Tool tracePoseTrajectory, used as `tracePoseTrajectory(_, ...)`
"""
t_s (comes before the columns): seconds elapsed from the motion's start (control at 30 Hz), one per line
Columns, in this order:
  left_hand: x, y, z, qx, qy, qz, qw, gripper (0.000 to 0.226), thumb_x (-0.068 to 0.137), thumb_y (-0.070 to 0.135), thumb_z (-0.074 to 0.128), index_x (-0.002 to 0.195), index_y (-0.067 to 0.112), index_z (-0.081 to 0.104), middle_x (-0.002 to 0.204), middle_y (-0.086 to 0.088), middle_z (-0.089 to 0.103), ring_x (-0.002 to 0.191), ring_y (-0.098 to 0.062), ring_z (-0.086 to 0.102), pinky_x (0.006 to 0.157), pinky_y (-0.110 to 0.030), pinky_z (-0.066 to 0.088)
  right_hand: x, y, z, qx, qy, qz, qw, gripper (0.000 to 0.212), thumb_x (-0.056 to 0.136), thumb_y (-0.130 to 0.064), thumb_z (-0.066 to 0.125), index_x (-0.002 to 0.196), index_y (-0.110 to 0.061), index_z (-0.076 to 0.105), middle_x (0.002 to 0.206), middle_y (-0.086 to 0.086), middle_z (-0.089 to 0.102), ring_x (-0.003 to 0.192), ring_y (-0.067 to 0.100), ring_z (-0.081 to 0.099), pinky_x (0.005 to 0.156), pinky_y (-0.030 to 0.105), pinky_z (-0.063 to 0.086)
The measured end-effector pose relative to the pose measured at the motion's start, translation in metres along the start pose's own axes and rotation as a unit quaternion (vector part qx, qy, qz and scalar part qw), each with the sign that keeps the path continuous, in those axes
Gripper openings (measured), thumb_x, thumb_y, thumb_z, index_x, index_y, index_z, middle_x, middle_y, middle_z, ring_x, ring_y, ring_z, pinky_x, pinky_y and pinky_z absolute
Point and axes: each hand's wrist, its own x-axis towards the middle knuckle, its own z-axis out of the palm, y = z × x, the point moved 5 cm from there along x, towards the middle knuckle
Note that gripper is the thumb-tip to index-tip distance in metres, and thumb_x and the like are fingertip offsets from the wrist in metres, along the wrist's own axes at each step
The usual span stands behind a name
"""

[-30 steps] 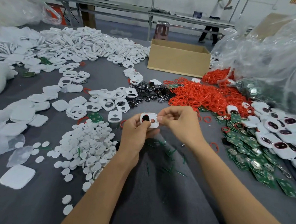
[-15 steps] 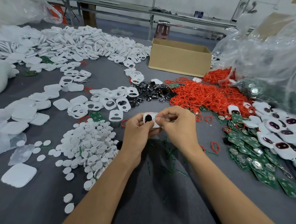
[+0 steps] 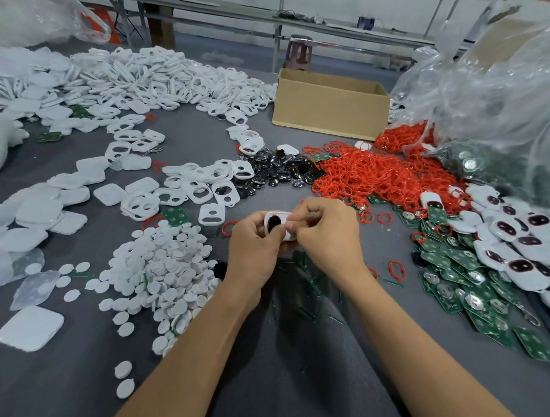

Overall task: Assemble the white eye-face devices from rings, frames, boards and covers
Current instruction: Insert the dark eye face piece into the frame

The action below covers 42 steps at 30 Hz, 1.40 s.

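My left hand and right hand both pinch the white frame just above the grey table — since a second ago the right has closed further over it, hiding the empty opening. I judge the second eye is being seated.

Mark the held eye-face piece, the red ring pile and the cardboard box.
held eye-face piece (image 3: 274, 224), head view, on its dark eye.
red ring pile (image 3: 371, 176), head view, middle of the heap.
cardboard box (image 3: 329, 114), head view, near side wall.
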Motion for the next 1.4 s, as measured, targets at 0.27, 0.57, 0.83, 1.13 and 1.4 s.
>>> tracePoseTrajectory(0.27, 0.0, 0.0, 0.001, -0.018, -0.003, -0.008, 1.0, 0.013, 0.089, -0.005, 0.058, 0.096, 0.001, 0.068, 0.086, -0.016, 0.073, 0.074, -0.022, 0.072, 0.069, -0.031, 0.061, 0.003, 0.014, 0.004, 0.161, -0.065, 0.102, 0.98, 0.021, 0.076, -0.002, 0.076, 0.08, -0.019, 0.063, 0.079, 0.004, 0.069, 0.067, 0.014, 0.064, 0.067, 0.031, 0.055)
tracePoseTrajectory(0.57, -0.003, 0.001, 0.004, -0.011, -0.028, -0.013, 0.999, 0.016, 0.09, -0.008, 0.058, 0.101, -0.001, 0.067, 0.096, -0.021, 0.072, 0.085, -0.027, 0.071, 0.077, -0.032, 0.061, 0.006, 0.011, 0.001, 0.081, -0.11, 0.054, 0.989, 0.007, 0.083, -0.005, 0.069, 0.08, -0.011, 0.071, 0.069, 0.008, 0.069, 0.062, 0.017, 0.064, 0.066, 0.04, 0.058)
tracePoseTrajectory(0.83, -0.002, 0.002, 0.004, -0.038, -0.035, -0.014, 0.999, 0.02, 0.089, -0.011, 0.056, 0.093, 0.003, 0.069, 0.087, -0.015, 0.074, 0.077, -0.022, 0.073, 0.068, -0.023, 0.059, 0.006, 0.011, 0.001, 0.16, -0.132, 0.079, 0.975, 0.014, 0.087, -0.001, 0.062, 0.078, -0.008, 0.07, 0.07, 0.019, 0.067, 0.063, 0.022, 0.057, 0.065, 0.036, 0.048)
tracePoseTrajectory(1.13, -0.001, 0.001, 0.004, -0.047, -0.018, 0.0, 0.999, 0.016, 0.085, -0.011, 0.06, 0.094, 0.0, 0.066, 0.083, -0.016, 0.072, 0.072, -0.022, 0.073, 0.062, -0.023, 0.058, 0.006, 0.01, 0.002, 0.11, -0.137, 0.046, 0.983, 0.011, 0.083, -0.002, 0.065, 0.076, -0.009, 0.069, 0.065, 0.011, 0.069, 0.058, 0.02, 0.064, 0.064, 0.04, 0.058)
tracePoseTrajectory(1.4, -0.002, -0.005, 0.008, 0.06, -0.089, 0.019, 0.994, 0.056, 0.075, -0.005, 0.077, 0.118, 0.027, 0.059, 0.105, -0.003, 0.071, 0.091, -0.011, 0.067, 0.086, -0.029, 0.056, 0.009, 0.02, -0.007, 0.183, -0.157, 0.136, 0.961, 0.016, 0.08, 0.007, 0.065, 0.071, -0.006, 0.066, 0.061, 0.01, 0.064, 0.054, 0.018, 0.058, 0.053, 0.025, 0.051)
